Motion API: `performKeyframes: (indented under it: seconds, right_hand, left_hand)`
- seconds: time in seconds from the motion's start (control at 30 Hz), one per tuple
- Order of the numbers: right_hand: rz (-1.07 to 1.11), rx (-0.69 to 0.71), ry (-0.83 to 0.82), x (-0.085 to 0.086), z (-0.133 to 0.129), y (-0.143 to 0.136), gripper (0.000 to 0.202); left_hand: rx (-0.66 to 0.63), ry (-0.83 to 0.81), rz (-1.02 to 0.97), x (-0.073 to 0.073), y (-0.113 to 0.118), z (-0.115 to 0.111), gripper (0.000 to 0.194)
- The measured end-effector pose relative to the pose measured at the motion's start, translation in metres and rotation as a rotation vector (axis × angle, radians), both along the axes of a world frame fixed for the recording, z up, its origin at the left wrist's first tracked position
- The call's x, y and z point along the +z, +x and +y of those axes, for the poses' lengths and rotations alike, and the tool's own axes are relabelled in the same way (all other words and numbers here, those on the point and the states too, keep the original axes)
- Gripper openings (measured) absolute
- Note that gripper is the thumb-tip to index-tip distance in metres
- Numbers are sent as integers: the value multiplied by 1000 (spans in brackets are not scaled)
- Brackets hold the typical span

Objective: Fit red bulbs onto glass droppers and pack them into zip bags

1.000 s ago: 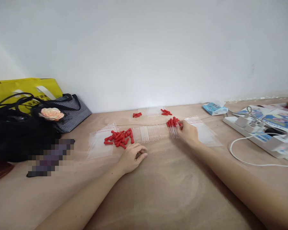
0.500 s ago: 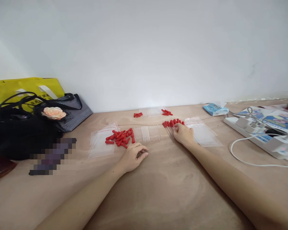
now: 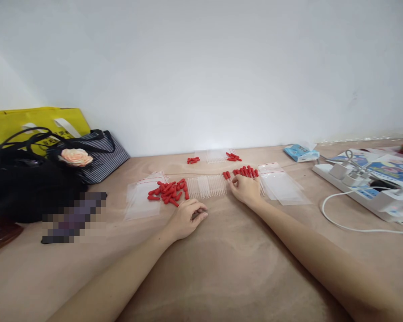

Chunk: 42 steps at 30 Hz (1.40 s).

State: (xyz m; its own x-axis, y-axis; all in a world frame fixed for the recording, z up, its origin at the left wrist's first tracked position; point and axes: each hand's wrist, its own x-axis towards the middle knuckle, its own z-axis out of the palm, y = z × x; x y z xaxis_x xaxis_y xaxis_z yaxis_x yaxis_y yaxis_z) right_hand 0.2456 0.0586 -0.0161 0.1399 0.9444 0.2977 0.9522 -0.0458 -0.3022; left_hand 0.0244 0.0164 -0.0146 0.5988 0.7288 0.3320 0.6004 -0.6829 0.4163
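My left hand (image 3: pixel 188 219) rests on the table with loosely curled fingers, thumb apart, and nothing visible in them. Just beyond it is a pile of loose red rubber bulbs (image 3: pixel 168 191), partly on clear zip bags (image 3: pixel 141 203). To their right lies a row of thin clear pipette tubes (image 3: pixel 206 186). My right hand (image 3: pixel 246 189) has its thumb and index finger pinched at the stems of two red-bulbed droppers (image 3: pixel 226 175). More red-bulbed droppers (image 3: pixel 246 171) lie side by side just behind this hand, which hides much of their stems.
Farther back are small red bulb groups (image 3: pixel 233 157) and tubes on a bag. Clear zip bags (image 3: pixel 282 185) lie at right, with a tissue pack (image 3: pixel 301 153) and a power strip (image 3: pixel 366 192) with cables beyond. Bags (image 3: pixel 30 183) stand at left.
My right hand has shifted left along the droppers. Two droppers now lie apart, left of the others, near the tube row. My left hand stays in place.
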Motion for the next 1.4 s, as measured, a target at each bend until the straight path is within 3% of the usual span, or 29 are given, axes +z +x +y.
performKeyframes:
  seconds: [0.17, 0.27, 0.37, 0.43, 0.57, 0.8, 0.97, 1.07, 1.17, 1.27, 1.4]
  right_hand:
    - [-24, -54, -178, 6, 11, -19, 29]
    - [-43, -81, -244, 11, 16, -23, 29]
    - [-58, -83, -249, 13, 18, -23, 27]
    - [-68, -80, -249, 13, 19, -23, 27]
    - [-89, -69, -239, 10, 21, -25, 27]
    - [-101, -37, -104, 4, 6, -17, 35]
    - [-10, 288, 120, -14, -21, 11, 21]
    - [107, 428, 213, -24, -38, 29, 23]
    - [136, 518, 283, -28, -50, 39, 32]
    - [114, 597, 279, -26, -56, 35, 32]
    - [75, 635, 251, -21, -61, 19, 22]
  left_hand:
    - [-9, 18, 18, -2, 2, -1, 11]
    - [52, 122, 99, 1, -2, 0, 12]
    - [176, 294, 259, 14, -18, 10, 14]
    - [188, 323, 352, 26, -34, 20, 15]
    - [11, 193, 486, 43, -62, 39, 10]
    - [-3, 98, 499, 46, -67, 42, 8]
    - [-64, -106, 323, 59, -40, 18, 6]
    - [-18, -250, 168, 48, -12, -1, 8]
    - [60, -184, 27, 25, 9, -13, 8]
    - [43, -119, -33, 7, 17, -16, 16]
    - [16, -103, -21, 5, 16, -15, 15]
